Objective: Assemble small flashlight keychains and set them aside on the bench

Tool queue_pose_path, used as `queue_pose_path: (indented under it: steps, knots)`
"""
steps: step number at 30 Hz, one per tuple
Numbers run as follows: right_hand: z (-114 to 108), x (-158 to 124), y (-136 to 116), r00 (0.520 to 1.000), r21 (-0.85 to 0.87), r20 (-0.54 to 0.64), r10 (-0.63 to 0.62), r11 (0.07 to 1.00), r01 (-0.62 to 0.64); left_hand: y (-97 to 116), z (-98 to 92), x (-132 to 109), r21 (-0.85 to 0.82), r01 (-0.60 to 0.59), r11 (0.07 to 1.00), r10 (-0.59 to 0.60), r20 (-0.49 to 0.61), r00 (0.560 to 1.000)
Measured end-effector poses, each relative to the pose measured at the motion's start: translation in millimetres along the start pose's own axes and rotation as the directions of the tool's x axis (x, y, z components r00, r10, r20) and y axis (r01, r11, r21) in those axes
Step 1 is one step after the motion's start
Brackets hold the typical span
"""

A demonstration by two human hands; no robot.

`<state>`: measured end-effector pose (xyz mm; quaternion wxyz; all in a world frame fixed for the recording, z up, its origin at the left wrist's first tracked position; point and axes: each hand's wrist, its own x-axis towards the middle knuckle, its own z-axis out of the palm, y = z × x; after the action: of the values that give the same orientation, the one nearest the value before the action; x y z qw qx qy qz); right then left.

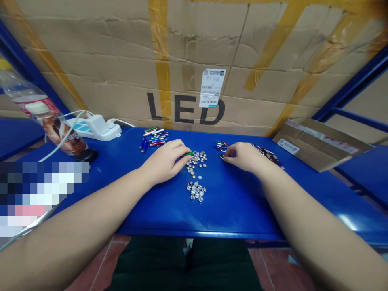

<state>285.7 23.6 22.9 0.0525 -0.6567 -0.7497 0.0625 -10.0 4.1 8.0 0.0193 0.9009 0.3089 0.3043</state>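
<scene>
My left hand (166, 161) is closed on a slim green metal tube (188, 154), held level just over a scatter of button cells (198, 157). Below those cells lies a smaller heap of shiny silver round pieces (196, 191). On the right, my right hand (239, 155) has thumb and fingertips pinched on a small dark green piece (222, 156), mostly covered by the fingers. It rests at a pile of coloured metal pieces with clips (269, 155), partly hidden behind the hand. Short coloured tubes (156, 137) lie beyond my left hand.
A large cardboard box (121, 60) marked LED walls off the back of the blue table (169, 218). At left stand drink bottles (57, 125) and a white power strip (103, 129) with cables. A smaller carton (318, 141) sits at right.
</scene>
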Motion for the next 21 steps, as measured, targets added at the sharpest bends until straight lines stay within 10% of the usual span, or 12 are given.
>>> queue_pose_path:
  steps: [10,16,21]
  knots:
    - [3.6,-1.3,-4.9,0.987,0.205,-0.143,-0.071,0.974,0.100,0.2,1.3,0.7,-0.055,0.036,0.998,-0.033,0.048,0.998]
    - [16.4,-13.0,-34.2,0.940,0.871,-0.206,-0.271,0.388,0.302,5.8,5.4,2.3,-0.152,0.131,0.980,-0.117,0.095,0.988]
    - [23.4,-19.9,-54.8,0.902,0.872,-0.312,-0.299,0.288,0.397,8.8,5.7,2.3,-0.233,0.165,0.958,-0.140,0.121,0.983]
